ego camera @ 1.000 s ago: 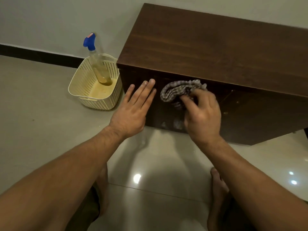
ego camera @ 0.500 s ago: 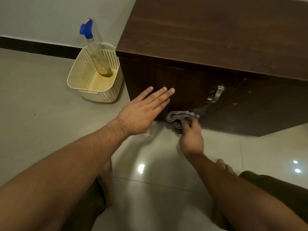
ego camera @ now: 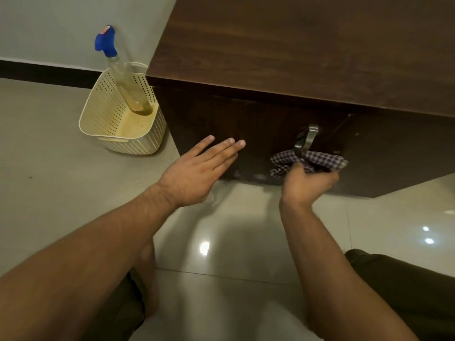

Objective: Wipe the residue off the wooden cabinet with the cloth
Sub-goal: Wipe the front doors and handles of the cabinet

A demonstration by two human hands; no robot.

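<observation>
A low dark wooden cabinet fills the upper right, its front door facing me. Whitish residue shows near the bottom edge of the door. My right hand grips a bunched checkered cloth against the lower door, just under a metal handle. My left hand is flat with straight fingers, its fingertips at the door front to the left of the cloth; contact with the wood is unclear.
A cream perforated basket stands on the tiled floor left of the cabinet, holding a spray bottle with a blue nozzle. My legs and bare feet are below. Glossy floor tiles stretch to the left.
My right hand slid the cloth down the door, then rightward to under the handle. My left hand shifted right and lower along the door front.
</observation>
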